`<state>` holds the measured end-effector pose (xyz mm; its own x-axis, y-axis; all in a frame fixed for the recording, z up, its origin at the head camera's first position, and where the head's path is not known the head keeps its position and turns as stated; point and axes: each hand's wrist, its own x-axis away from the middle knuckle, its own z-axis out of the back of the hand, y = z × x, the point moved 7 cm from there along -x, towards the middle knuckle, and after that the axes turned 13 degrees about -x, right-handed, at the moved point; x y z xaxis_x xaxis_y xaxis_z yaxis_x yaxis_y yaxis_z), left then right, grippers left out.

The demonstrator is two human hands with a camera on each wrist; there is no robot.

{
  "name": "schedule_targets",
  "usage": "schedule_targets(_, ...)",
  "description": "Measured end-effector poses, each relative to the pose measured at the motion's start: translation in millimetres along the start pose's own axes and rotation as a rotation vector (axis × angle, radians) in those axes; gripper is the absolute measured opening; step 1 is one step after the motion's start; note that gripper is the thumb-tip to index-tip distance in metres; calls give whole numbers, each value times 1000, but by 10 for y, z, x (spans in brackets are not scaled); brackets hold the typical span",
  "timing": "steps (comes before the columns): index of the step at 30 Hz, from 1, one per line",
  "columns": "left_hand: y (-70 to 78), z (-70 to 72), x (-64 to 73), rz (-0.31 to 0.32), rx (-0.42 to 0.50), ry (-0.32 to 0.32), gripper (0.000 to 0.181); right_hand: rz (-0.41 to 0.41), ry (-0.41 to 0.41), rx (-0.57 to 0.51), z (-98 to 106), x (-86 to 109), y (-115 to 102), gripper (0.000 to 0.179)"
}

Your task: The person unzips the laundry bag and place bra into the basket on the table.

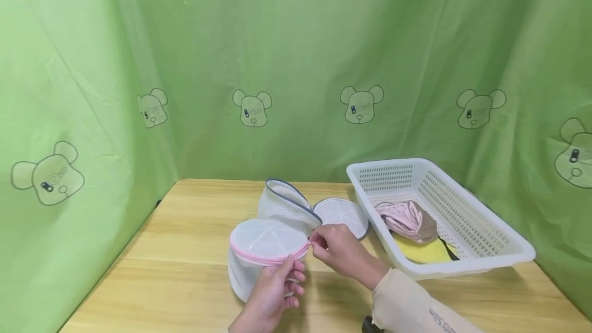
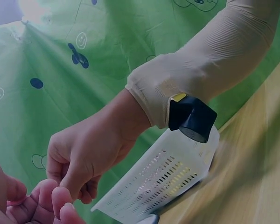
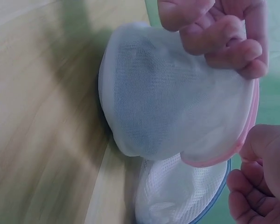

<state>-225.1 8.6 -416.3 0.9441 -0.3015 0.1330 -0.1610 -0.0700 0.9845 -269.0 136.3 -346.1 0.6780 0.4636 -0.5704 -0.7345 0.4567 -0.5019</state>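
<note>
A white mesh laundry bag (image 1: 265, 238) with a pink zipper round its round top stands on the table. My left hand (image 1: 270, 294) grips its near rim, thumb on the zipper edge; in the right wrist view the fingers of this left hand (image 3: 224, 39) lie along the mesh side (image 3: 163, 98). At the right end of the pink zipper, my right hand (image 1: 342, 251) pinches between thumb and forefinger. The zipper pull itself is mostly hidden by those fingertips. In the left wrist view the right hand (image 2: 93, 149) appears just beyond the left fingers (image 2: 63, 200).
Behind the bag lies a second mesh bag (image 1: 284, 207) with dark blue trim, its round lid (image 1: 339, 215) folded open. A white plastic basket (image 1: 485, 262) at the right holds a pink satiny cloth (image 1: 409, 220), a yellow item (image 1: 421, 252) and a black strap (image 1: 448, 251). Green curtains (image 1: 296, 66) surround the table.
</note>
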Motion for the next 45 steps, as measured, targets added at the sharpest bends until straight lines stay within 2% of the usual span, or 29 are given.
schedule_targets(10, 26, 18, 28, -1, -8, 3, 30, 1, 37, 59, 31, -26, 161, 9)
schedule_targets(18, 31, 41, 63, 2, -4, 1, 26, 23, 106, 132, 96, -8, 264, 10)
schedule_targets(26, 36, 52, 93, 4, 5, 2, 27, -40, 123, 142, 161, -14, 395, 12)
schedule_targets(31, 48, 62, 123, -2, -4, -20, 26, -97, 106, 146, 194, -23, 470, 9)
schedule_targets(38, 24, 162, 195, 9, -18, -50, 26, -186, 107, 204, 255, -10, 582, 7)
schedule_targets(45, -11, 205, 203, 23, -7, -49, 25, -163, 104, 237, 233, 2, 569, 9)
